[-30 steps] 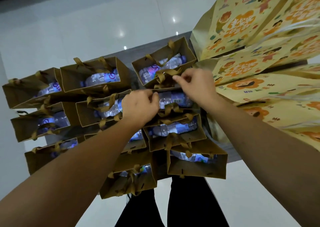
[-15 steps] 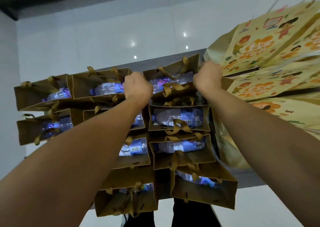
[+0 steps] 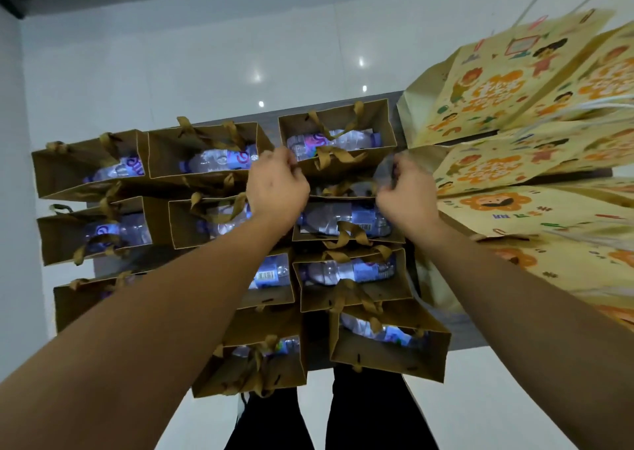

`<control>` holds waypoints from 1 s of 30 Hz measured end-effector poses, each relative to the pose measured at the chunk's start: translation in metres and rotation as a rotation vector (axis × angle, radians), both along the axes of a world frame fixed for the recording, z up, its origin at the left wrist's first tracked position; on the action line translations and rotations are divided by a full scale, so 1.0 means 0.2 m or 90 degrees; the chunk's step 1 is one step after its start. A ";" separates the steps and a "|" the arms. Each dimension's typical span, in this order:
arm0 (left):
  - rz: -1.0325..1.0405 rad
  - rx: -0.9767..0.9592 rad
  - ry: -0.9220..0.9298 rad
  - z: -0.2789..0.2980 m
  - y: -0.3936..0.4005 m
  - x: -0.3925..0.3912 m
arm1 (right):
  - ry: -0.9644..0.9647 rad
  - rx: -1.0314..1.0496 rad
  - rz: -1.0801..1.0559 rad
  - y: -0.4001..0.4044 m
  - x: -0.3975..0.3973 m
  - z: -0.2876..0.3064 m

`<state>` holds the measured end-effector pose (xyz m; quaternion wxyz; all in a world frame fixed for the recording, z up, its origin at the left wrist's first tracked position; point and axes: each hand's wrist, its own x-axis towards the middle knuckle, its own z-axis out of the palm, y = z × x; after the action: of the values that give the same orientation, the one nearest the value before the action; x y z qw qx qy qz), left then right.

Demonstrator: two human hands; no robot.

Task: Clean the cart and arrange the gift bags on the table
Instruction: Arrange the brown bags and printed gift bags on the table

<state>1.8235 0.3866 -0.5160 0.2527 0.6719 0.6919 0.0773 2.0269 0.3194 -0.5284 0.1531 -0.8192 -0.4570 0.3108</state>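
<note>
Step in hand: arranging the brown gift bags on the grey table (image 3: 456, 329); the far bag of the right-hand column is being squared up, as I judge it.
Held bag: the far brown bag (image 3: 338, 140) sits at 12 o'clock in the block, upright and open-topped, a water bottle (image 3: 334, 140) lying inside under its ribbon handles.
Left hand: the left hand (image 3: 276, 188) is at the bag's near left corner, about 11 o'clock from frame centre, fingers curled onto the rim.
Right hand: the right hand (image 3: 406, 192) is at the near right corner, about 1 o'clock, curled the same way; blur there makes it hard to say whether it pinches paper or ribbon.
Other brown bags: rows run from 9 o'clock to 6 o'clock, touching or just beside one another, each with a bottle; the nearest bag (image 3: 389, 345) overhangs the table's front edge.
Printed bags: yellow cartoon-printed bags (image 3: 514, 99) fan out flat at 2 to 3 o'clock.
Cart: not in view.
Next move calls for: an even two-handed nudge so the bag lines up without tipping, then release.
</note>
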 end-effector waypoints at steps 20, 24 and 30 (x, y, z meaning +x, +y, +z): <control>-0.108 -0.012 0.129 0.02 -0.15 -0.05 | -0.112 0.032 -0.026 -0.18 -0.03 0.05; -0.203 -0.023 0.060 0.09 -0.29 -0.06 | -0.091 -0.001 0.103 -0.44 -0.05 0.12; -0.336 0.037 -0.007 0.13 -0.64 -0.14 | 0.018 -0.266 0.018 -0.64 -0.06 0.05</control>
<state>1.7953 0.2584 -0.4907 0.2484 0.8357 0.4887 0.0319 2.0146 0.1907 -0.5187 -0.0180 -0.8223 -0.3917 0.4124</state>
